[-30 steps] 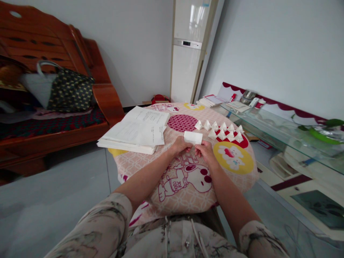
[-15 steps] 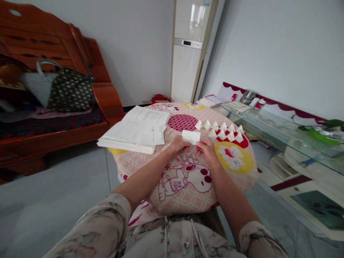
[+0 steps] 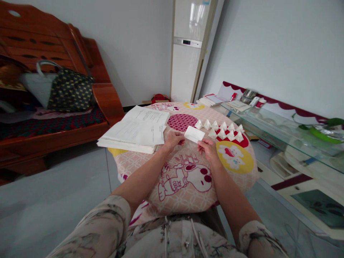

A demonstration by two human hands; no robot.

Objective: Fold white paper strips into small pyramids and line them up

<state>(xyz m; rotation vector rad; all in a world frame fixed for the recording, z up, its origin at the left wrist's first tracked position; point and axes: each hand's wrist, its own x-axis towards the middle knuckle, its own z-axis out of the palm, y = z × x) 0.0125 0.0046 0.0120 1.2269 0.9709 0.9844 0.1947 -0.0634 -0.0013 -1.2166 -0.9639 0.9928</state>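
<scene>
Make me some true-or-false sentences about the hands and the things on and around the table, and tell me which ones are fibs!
1. The right hand holds the small white paper. True.
2. The stack of printed sheets lies to the right of both hands. False: it lies to their left.
3. The tablecloth has a cartoon dog printed on it. True.
4. The folded paper pieces are all in one heap. False: they stand in two rows.
5. The black patterned bag is on the tablecloth. False: it is on the wooden bench.
</scene>
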